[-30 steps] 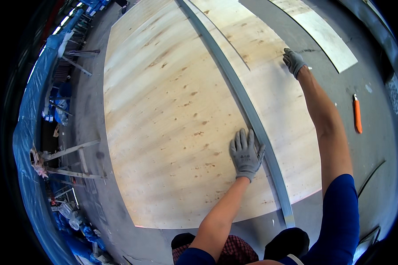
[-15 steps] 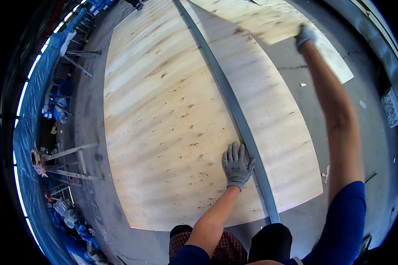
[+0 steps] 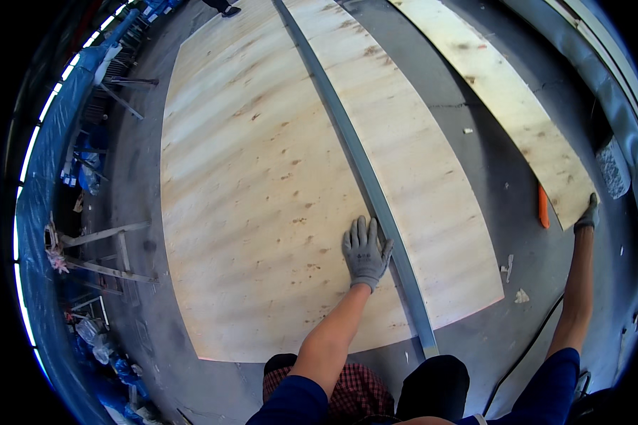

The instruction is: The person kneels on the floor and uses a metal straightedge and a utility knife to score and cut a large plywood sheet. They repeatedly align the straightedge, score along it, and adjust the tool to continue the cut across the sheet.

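My left hand [image 3: 366,258], lower centre of frame, lies flat on the big plywood sheet [image 3: 262,191], fingers spread, gripping nothing; thumb up against the metal bar [image 3: 368,177], or very near it. My right hand [image 3: 587,214], right of frame, is closed on the near corner of a narrow plywood strip [image 3: 517,117], which runs up to the top edge, apart from the sheet.

To do this well, I'd judge: left palm pressing down evenly so the bar doesn't skid; right grip firm but not bending the strip, since it's long and thin and likely to flex or whip when held at one end. Strip edge covers part of an orange tool [image 3: 544,207], so it should stay clear of that, and of the shoe [image 3: 230,11] at upper left. Glove on both hands helps against splinters.

Containers: blue and clear plastic bundles [image 3: 101,347], lower left, maybe bags; can't tell what's inside. Blue plastic wrap [image 3: 34,227] along the left edge covers something I can't make out.
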`<control>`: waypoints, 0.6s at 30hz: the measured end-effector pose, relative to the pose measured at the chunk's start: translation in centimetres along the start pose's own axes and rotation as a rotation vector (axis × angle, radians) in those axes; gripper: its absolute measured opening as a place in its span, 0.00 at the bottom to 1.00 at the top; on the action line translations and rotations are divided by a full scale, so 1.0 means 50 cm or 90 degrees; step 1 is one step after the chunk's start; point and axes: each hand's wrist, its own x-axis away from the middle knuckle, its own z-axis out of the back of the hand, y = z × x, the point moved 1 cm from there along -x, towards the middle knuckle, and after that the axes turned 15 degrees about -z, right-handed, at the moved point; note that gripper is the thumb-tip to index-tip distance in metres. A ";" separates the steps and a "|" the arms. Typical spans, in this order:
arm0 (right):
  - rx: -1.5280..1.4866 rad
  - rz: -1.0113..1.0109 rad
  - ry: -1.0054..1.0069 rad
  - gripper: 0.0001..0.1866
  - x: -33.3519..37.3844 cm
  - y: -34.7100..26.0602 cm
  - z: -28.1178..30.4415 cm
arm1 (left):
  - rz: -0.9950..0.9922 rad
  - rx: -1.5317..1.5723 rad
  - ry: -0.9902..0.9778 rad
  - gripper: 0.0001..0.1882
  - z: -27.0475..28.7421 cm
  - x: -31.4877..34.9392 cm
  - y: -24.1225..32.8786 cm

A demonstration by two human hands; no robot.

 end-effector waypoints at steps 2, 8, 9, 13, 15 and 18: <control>0.137 0.108 0.181 0.31 0.013 -0.012 -0.054 | 0.000 0.002 -0.010 0.34 -0.005 0.003 0.008; 0.831 0.544 0.568 0.36 0.221 -0.009 -0.176 | -0.016 -0.035 0.004 0.34 -0.045 0.011 0.017; 0.774 0.634 0.437 0.34 0.309 0.041 -0.201 | -0.019 -0.044 0.012 0.34 -0.050 0.012 0.010; 0.754 0.446 0.050 0.28 0.723 0.265 -0.175 | -0.015 -0.048 0.037 0.34 -0.065 0.028 -0.010; 0.808 0.308 -0.038 0.26 0.892 0.371 -0.115 | -0.017 -0.041 0.044 0.34 -0.071 0.026 -0.010; 0.796 0.175 -0.101 0.29 1.066 0.488 -0.036 | -0.023 -0.017 0.061 0.34 -0.083 0.014 0.000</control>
